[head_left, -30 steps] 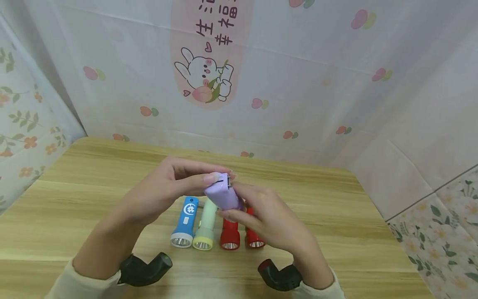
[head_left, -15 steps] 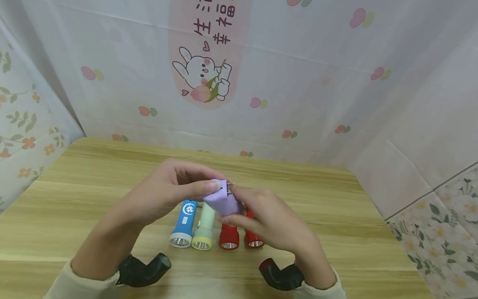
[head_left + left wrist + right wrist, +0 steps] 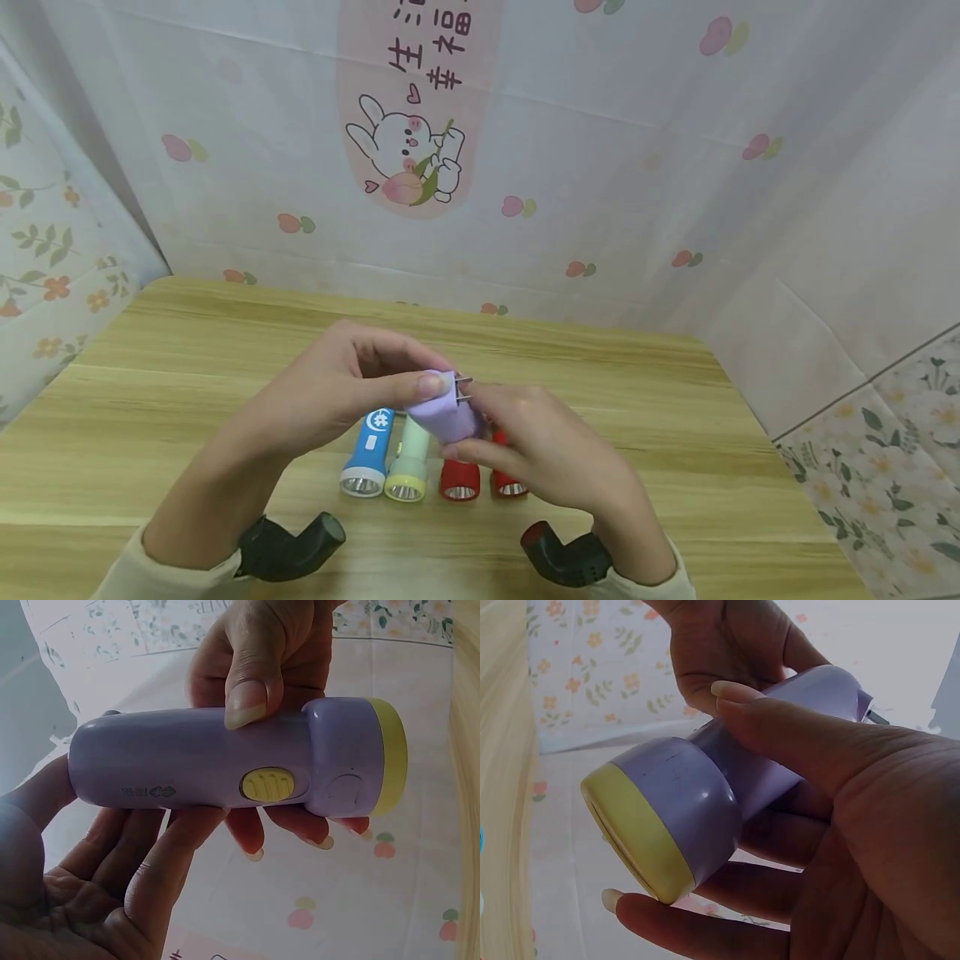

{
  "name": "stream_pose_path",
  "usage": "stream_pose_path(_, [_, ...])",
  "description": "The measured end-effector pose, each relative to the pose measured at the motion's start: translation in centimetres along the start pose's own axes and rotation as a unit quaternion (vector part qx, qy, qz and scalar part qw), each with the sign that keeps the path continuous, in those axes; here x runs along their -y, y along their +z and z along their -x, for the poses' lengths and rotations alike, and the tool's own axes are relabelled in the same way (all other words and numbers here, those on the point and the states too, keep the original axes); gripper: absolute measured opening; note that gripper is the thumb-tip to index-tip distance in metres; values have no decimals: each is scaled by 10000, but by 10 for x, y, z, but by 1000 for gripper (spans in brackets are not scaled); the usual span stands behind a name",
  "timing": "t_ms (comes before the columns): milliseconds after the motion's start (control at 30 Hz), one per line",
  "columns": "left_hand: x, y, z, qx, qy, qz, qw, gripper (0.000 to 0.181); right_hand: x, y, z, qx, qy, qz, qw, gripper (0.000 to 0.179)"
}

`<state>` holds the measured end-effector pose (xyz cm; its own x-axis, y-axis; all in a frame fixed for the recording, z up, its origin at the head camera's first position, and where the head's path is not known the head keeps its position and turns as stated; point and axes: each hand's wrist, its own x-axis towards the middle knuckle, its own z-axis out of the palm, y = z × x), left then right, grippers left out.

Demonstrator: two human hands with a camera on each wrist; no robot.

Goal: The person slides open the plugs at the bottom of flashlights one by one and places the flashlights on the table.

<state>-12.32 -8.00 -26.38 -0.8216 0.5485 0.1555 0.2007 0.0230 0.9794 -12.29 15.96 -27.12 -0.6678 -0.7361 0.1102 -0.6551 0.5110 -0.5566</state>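
A purple flashlight (image 3: 442,419) is held up between both hands over the table, its tail end facing the head camera. Two metal plug prongs (image 3: 464,397) stick out of that end. My left hand (image 3: 330,396) holds the tail, the thumb pressed on it by the prongs. Around the body curls my right hand (image 3: 543,442), thumb on one side and fingers on the other. The left wrist view shows a ribbed yellow switch (image 3: 268,784) on the flashlight's side. A yellow rim (image 3: 641,832) rings the head end in the right wrist view.
Below the hands, a blue flashlight (image 3: 367,454), a pale green one (image 3: 410,462) and two red ones, a left (image 3: 460,479) and a right (image 3: 510,483), lie in a row on the wooden table (image 3: 187,375). Patterned cloths (image 3: 600,167) hang behind and beside it.
The prongs stand out farther from the flashlight's tail than before. Both hands and the purple flashlight have sunk slightly. The flashlights on the table have stayed in place.
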Motion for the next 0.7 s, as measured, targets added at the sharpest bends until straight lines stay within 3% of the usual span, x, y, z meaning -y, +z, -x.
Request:
stream_pose_path(267, [-1,-2,1,-29,-43,-190,9998,23,0,2,0,11,-27,-109,9999,31])
stream_pose_path(400, [1,-9,2,445,309,-146,9984,23,1,2,1,46,-259,-81,9996,25])
stream_pose_path(533, [0,-15,4,1051,785,-11,9914,21,2,2,2,159,-636,-33,9978,20])
stream_pose_path(600, [-1,-15,6,1151,803,-24,9901,20,2,1,2,223,-746,-27,9970,20])
stream_pose_path(700, [-2,-13,7,1073,593,-159,9923,18,1,2,3,295,-769,-62,9966,21])
